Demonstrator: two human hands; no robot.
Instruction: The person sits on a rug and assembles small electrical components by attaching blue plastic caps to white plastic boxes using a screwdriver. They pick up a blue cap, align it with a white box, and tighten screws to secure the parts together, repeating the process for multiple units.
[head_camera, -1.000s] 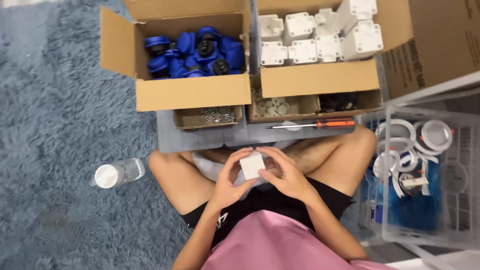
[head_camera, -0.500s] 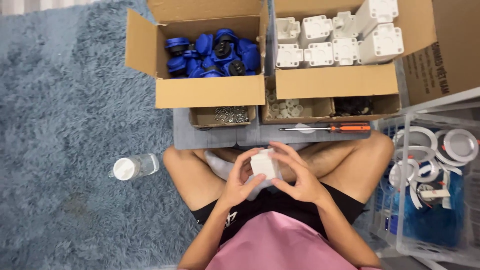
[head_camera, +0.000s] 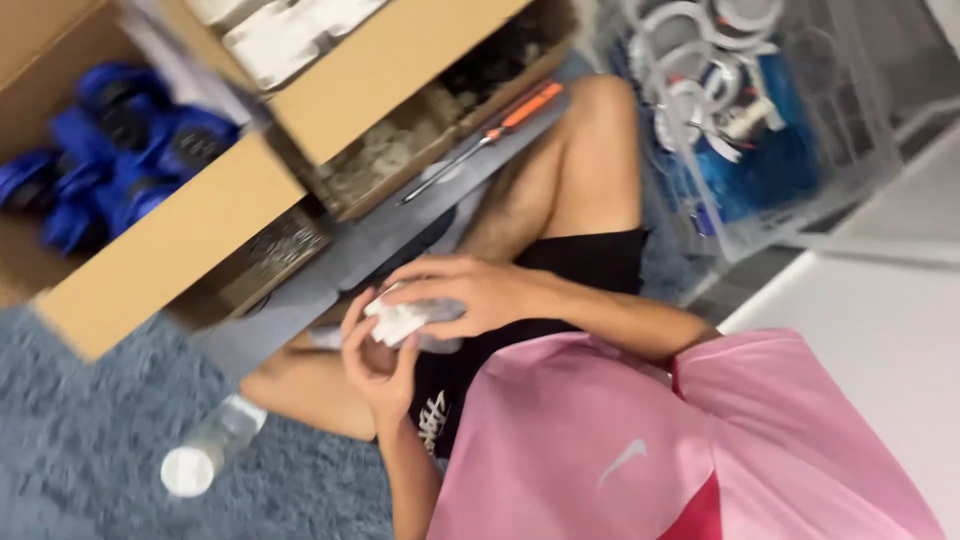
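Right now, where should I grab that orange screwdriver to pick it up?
Take the screwdriver by its thick orange handle, coming down from above. It lies flat on the grey tray beside the knee, handle end pointing away from the hands, with open room over it. The thin shaft is harder to pinch.

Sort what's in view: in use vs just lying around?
In use: small white part, held between left hand and right hand.

Lying about: box of blue parts, box of white parts, orange-handled screwdriver, plastic bottle, clear bin of white rings.
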